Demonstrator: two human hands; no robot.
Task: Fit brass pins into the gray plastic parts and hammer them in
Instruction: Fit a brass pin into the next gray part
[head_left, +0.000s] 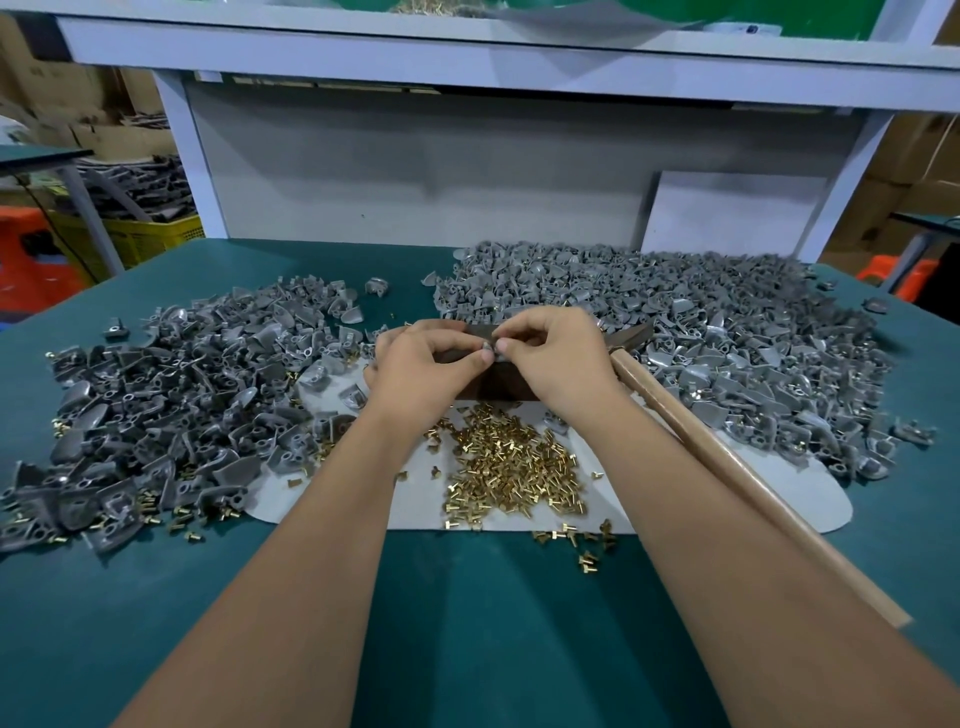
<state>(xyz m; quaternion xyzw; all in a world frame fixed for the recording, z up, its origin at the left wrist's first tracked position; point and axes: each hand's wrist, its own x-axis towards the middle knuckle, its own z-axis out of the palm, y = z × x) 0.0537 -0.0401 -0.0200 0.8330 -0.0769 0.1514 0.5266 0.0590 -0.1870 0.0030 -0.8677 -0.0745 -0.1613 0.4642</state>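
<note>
My left hand (426, 364) and my right hand (550, 353) meet over a dark metal block (493, 387) at the table's middle. Both pinch one small gray plastic part (490, 347) between their fingertips; any pin in it is hidden by the fingers. A loose heap of brass pins (514, 467) lies on a pale sheet (779, 478) just in front of the block. A hammer with a long wooden handle (727, 457) lies diagonally under my right forearm, its head (631, 335) beside my right hand.
Gray plastic parts lie in a big heap on the left (171, 410) and a larger one on the right (701, 332) of the green table (467, 623). A white shelf frame (415, 57) stands behind. A yellow crate (135, 239) sits off the table at far left.
</note>
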